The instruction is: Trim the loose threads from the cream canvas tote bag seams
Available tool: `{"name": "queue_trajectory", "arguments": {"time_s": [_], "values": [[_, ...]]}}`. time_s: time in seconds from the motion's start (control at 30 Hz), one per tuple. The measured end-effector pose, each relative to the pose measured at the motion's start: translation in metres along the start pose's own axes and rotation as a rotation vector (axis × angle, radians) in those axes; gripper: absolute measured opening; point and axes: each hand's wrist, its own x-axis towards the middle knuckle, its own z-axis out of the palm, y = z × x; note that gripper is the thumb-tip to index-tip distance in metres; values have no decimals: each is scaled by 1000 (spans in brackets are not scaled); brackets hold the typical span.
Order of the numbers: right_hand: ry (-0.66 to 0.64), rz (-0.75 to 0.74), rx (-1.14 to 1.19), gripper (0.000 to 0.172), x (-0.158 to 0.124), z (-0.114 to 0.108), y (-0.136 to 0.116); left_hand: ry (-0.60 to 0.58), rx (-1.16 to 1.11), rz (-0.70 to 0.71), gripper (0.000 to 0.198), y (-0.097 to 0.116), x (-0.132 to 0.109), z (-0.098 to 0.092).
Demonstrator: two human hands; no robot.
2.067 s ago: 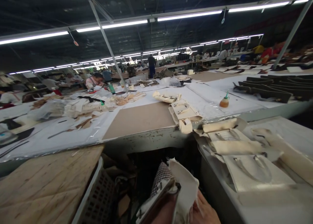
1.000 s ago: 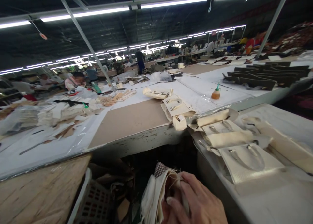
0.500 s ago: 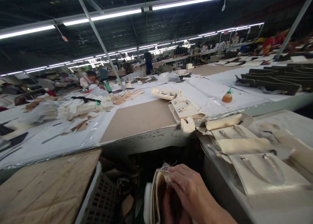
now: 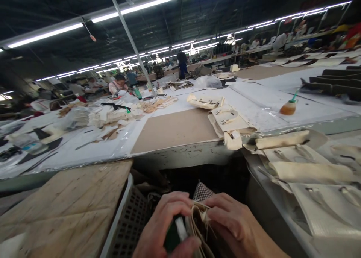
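Note:
A cream bag (image 4: 194,220) with folded layers stands at the bottom middle, its edge upward and loose threads hanging from it. My left hand (image 4: 163,224) curls around its left side, fingertips at the top edge and thumb lower down. A white strip and a dark green patch show between that thumb and fingers; I cannot make out what they belong to. On the other side, my right hand (image 4: 237,222) pinches the bag's edge with bent fingers. A checked cloth piece (image 4: 202,192) pokes up just beyond both hands. The lower part of the bag is out of view.
A plastic basket (image 4: 125,213) and a worn brown board (image 4: 64,209) are at my left. Several cream bags with handles (image 4: 318,205) lie at my right. Ahead, the long worktable (image 4: 177,132) bears more cream bags, scraps and a bottle of amber liquid (image 4: 288,106).
My left hand has come up from low inside the bag to its left side. My right hand has shifted slightly right and down with the bag's edge. The view has turned left.

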Motion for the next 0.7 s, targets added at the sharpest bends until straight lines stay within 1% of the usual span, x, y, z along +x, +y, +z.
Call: {"name": "queue_trajectory", "arguments": {"time_s": [0.03,0.07,0.13,0.17,0.27,0.37,0.53,0.7], "values": [[-9,-8,-19,26,0,0,-1,-58,38,21,32,-2,9,4],[-12,-11,-41,26,0,0,-2,-126,60,43,32,-4,16,10],[-20,6,-79,22,-1,-2,-3,-211,78,-20,32,-6,27,21],[-27,15,-93,19,-2,-3,-3,-230,72,-56,33,-8,29,25],[-78,-14,-129,12,-3,-8,-2,-242,18,-140,37,-10,29,28],[-95,-56,-166,12,-2,-10,-1,-232,3,-202,36,-10,30,21],[2,-52,-153,15,-1,-4,4,-285,-3,-207,27,-3,38,11],[80,-25,-46,24,-3,0,9,-304,-17,-227,21,0,41,12]]}}
